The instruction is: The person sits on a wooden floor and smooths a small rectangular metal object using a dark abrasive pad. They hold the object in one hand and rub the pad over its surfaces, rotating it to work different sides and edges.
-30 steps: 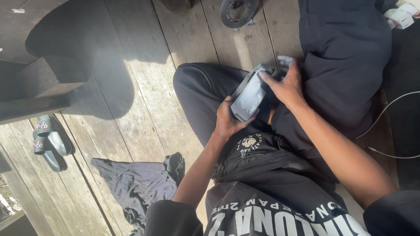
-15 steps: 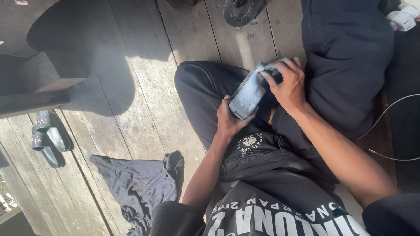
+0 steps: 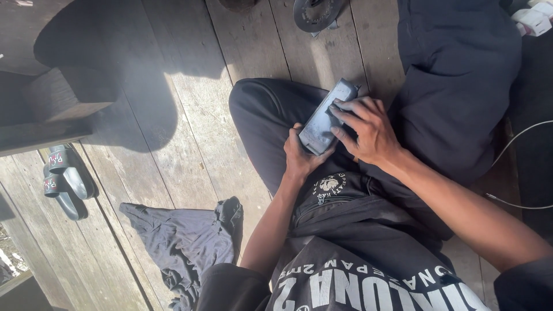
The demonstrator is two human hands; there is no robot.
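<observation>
A flat grey rectangular device [image 3: 325,118], like a small panel or phone, rests over my bent knee in dark trousers. My left hand [image 3: 302,156] grips its lower end from below. My right hand [image 3: 366,131] lies on its right edge, with the fingers spread across its face and side. Both hands hold it tilted, its upper end pointing away from me.
I sit on a worn wooden plank floor [image 3: 190,138]. A dark crumpled cloth [image 3: 178,239] lies by my left leg. A pair of black sandals [image 3: 63,178] sits at the left beside a wooden step [image 3: 52,109]. A metal disc [image 3: 314,12] lies at the top, and a white cable [image 3: 518,167] at the right.
The device has tilted slightly and my right hand's fingers have shifted along its upper edge. The view has drifted a little; both hands keep their hold.
</observation>
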